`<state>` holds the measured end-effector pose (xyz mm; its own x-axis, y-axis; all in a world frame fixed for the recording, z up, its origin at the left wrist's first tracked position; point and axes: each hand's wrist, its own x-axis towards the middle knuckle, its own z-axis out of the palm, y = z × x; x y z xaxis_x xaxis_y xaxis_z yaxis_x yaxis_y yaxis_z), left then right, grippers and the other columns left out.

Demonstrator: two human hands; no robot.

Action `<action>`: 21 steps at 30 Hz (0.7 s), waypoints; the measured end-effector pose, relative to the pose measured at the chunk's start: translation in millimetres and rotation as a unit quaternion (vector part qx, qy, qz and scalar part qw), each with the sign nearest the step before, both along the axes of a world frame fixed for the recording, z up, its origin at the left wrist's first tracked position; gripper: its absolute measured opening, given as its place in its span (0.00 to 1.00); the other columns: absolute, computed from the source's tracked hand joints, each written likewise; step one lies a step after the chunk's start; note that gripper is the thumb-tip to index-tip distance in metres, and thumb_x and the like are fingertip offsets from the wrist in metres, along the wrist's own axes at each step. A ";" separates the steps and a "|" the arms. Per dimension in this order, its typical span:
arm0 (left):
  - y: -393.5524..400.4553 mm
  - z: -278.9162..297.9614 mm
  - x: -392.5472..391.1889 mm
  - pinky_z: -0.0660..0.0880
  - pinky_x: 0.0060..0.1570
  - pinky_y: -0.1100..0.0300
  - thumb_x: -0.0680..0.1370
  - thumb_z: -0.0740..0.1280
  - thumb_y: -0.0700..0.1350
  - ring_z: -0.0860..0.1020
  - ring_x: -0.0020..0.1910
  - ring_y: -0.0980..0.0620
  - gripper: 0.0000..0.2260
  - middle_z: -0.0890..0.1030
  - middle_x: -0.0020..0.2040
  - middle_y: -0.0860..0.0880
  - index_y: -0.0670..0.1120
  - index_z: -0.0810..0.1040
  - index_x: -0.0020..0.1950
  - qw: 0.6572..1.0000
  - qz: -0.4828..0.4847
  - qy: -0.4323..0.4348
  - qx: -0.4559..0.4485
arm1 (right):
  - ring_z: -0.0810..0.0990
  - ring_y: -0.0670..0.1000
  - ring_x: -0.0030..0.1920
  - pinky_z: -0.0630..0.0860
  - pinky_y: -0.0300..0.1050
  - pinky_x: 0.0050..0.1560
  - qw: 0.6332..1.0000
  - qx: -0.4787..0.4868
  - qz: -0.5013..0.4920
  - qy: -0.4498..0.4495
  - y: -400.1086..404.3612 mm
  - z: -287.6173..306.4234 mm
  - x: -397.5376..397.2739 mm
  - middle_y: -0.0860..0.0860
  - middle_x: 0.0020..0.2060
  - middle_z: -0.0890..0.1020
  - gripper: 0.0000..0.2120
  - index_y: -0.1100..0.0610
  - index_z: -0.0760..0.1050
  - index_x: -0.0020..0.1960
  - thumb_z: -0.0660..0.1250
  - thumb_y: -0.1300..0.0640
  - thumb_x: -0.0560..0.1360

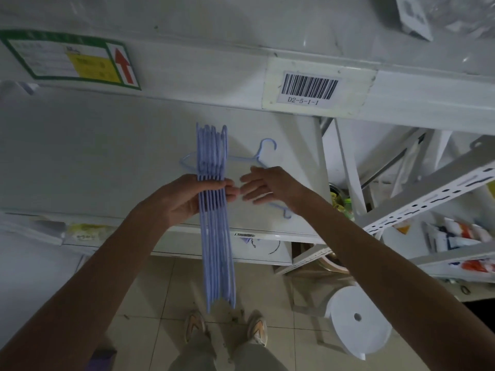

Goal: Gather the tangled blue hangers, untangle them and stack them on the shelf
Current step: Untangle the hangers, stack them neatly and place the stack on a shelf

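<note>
Bundle of blue hangers [215, 210], aligned and seen edge-on, was held above the front edge of the white shelf [107, 156]; its long axis ran away from the viewer, the far ends over the shelf surface and the near ends hanging out over the tiled floor [160, 290]. The left hand [192, 199] gripped the bundle near its middle, fingers curled round it. One single hanger [241, 159] lay flat on the shelf behind and partly beneath the bundle, its long axis crosswise to the bundle and its hook [267, 145] pointing toward the shelf's back. The right hand [265, 186] hovered just above this hanger, fingers spread and holding nothing. Judged stage: gathering nearly complete, with untangling largely done. The next move probably called for lifting the loose hanger, turning it parallel to the bundle, then setting the stack down. A barcode label [308, 89] marked the upper shelf beam
</note>
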<state>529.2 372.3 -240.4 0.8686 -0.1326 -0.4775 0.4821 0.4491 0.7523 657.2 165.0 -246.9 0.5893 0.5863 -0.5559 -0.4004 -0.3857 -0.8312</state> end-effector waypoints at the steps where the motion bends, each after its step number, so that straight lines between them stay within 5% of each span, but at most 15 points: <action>1: 2.6 0.3 -0.7 0.81 0.59 0.52 0.70 0.78 0.42 0.82 0.61 0.40 0.21 0.83 0.62 0.36 0.37 0.82 0.62 1.000 0.008 0.004 -0.005 | 0.86 0.59 0.43 0.82 0.47 0.45 0.998 -0.040 -0.023 -0.047 -8.0 -9.6 12.6 0.64 0.51 0.86 0.16 0.66 0.81 0.62 0.63 0.55 0.84; 3: 6.2 -1.2 -3.8 0.82 0.56 0.54 0.73 0.74 0.40 0.83 0.60 0.40 0.17 0.83 0.61 0.35 0.36 0.83 0.60 1.000 0.013 0.012 -0.003 | 0.84 0.59 0.44 0.81 0.49 0.45 0.967 -0.166 -0.048 -0.189 -19.9 -37.1 39.3 0.66 0.54 0.84 0.12 0.63 0.82 0.61 0.65 0.60 0.81; 6: 10.5 -4.6 -9.2 0.81 0.57 0.53 0.69 0.78 0.43 0.83 0.60 0.40 0.19 0.83 0.61 0.36 0.38 0.85 0.58 1.000 0.002 0.017 0.011 | 0.80 0.61 0.60 0.79 0.53 0.60 0.854 -0.373 0.025 -0.362 -25.1 -75.1 62.7 0.58 0.61 0.80 0.17 0.54 0.77 0.67 0.65 0.52 0.79; 11: 20.7 -5.1 -22.2 0.82 0.54 0.54 0.62 0.85 0.48 0.82 0.61 0.39 0.29 0.83 0.62 0.36 0.37 0.84 0.59 0.999 0.004 0.029 0.013 | 0.82 0.65 0.55 0.79 0.55 0.51 0.767 -0.423 0.109 -0.470 -5.7 -115.3 77.6 0.60 0.59 0.76 0.20 0.60 0.69 0.67 0.66 0.50 0.81; 15: 30.4 0.1 -31.4 0.82 0.53 0.55 0.62 0.85 0.47 0.82 0.61 0.39 0.30 0.82 0.62 0.35 0.36 0.84 0.60 0.999 0.018 0.032 0.000 | 0.83 0.63 0.53 0.78 0.51 0.49 0.737 -0.411 0.156 -0.514 -0.1 -111.5 87.2 0.58 0.55 0.80 0.14 0.58 0.76 0.60 0.66 0.51 0.79; 21: 51.9 12.1 -40.9 0.82 0.54 0.55 0.62 0.85 0.48 0.82 0.61 0.40 0.29 0.83 0.62 0.35 0.38 0.84 0.59 0.999 0.036 0.012 0.015 | 0.85 0.60 0.49 0.77 0.48 0.47 0.644 -0.471 0.227 -0.559 -14.8 -92.7 110.0 0.55 0.48 0.83 0.07 0.50 0.79 0.54 0.69 0.56 0.77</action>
